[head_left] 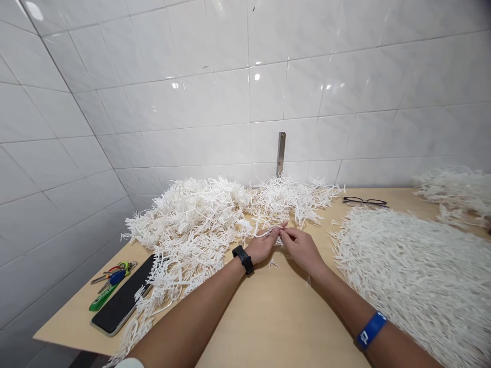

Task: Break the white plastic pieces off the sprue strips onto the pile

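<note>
As both forearms converge, the left hand pinches white strands; the right hand, fingertips pressed together, touches it.

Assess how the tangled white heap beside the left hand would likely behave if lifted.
The white heap would probably flop, since its thin strands bend and lie across part of the phone. It is likely light for its bulk, being loosely piled. Lifting one part may drag neighbours along, because strands tangle together.
</note>
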Tool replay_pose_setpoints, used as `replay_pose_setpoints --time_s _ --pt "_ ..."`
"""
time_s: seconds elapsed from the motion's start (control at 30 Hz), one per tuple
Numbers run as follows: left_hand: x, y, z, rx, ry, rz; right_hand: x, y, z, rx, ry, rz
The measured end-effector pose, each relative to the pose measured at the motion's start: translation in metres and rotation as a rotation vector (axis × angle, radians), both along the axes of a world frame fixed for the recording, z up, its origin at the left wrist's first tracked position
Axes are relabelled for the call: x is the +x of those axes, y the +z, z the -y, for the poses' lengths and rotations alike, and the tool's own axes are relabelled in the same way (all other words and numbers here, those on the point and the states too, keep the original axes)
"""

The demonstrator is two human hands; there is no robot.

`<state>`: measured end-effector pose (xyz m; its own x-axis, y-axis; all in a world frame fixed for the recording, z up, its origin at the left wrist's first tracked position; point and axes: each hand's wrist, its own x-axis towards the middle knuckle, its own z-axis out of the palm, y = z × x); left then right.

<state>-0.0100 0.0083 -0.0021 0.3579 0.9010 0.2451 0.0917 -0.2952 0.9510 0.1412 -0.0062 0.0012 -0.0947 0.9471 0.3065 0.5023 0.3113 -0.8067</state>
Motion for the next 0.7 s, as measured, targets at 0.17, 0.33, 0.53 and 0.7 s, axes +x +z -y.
replay_pose_setpoints --time_s 0.17,0.33,0.53,0.7 --pt "0.0001 -0.0033 -0.0033 0.008 0.062 -0.001 -0.0019 -0.0012 -0.0011 -0.084 0.101 0.025" --pt "-0.0026 -0.0005 -0.0029 -0.01 -0.029 -0.027 -0.0034 -0.0002 0.0001 -0.132 0.105 0.048" --pt "-0.003 0.005 0.0002 -0.107 -0.066 0.048 -0.0015 0.0007 0.0015 -0.055 0.126 0.039" --pt "-0.0009 -0.0032 -0.0062 -0.089 0.077 0.057 -0.0067 0.0017 0.0049 -0.073 0.143 0.009"
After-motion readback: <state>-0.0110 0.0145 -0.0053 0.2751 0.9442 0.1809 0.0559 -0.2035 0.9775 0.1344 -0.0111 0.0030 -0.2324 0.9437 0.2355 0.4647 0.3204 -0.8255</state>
